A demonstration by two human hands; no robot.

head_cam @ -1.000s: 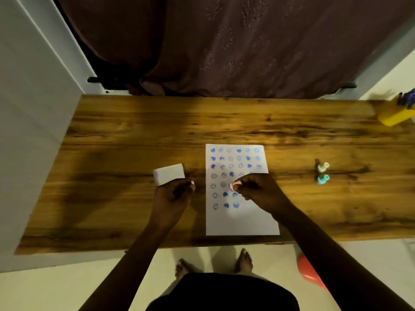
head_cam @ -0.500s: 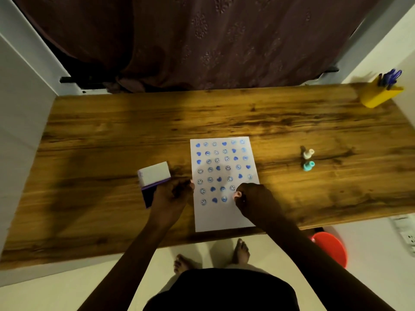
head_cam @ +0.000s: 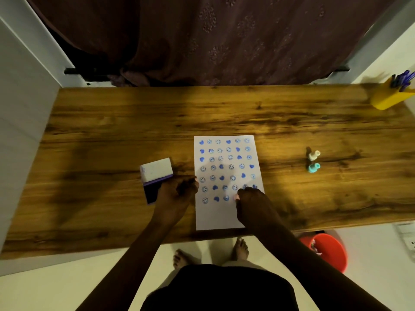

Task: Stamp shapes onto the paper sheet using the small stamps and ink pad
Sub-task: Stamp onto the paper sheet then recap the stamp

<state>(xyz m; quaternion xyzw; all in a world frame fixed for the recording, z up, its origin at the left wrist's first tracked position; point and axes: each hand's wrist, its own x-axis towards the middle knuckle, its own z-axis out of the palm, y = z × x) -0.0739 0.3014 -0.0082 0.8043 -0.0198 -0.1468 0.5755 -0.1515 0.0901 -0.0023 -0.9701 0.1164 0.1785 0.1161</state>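
Note:
A white paper sheet (head_cam: 226,216) lies on the wooden table, covered in rows of blue hearts and smiley prints. My right hand (head_cam: 251,204) presses down on its bottom printed row, shut on a small pink stamp (head_cam: 235,197) that barely shows at the fingertips. Left of the sheet sits the ink pad (head_cam: 150,191), its white lid (head_cam: 156,169) hinged up and the dark pad exposed. My left hand (head_cam: 177,194) rests curled against the pad's right edge, holding it. A white stamp (head_cam: 314,155) and a teal stamp (head_cam: 313,167) stand to the right of the sheet.
A yellow pen holder (head_cam: 389,97) with blue pens stands at the table's far right corner. A red bucket (head_cam: 327,250) sits on the floor under the right front edge. A dark curtain hangs behind the table. My bare feet show below the front edge.
The ink pad's lid has opened, exposing the dark pad. My right hand has moved down the sheet to the bottom printed row. The camera view shifted.

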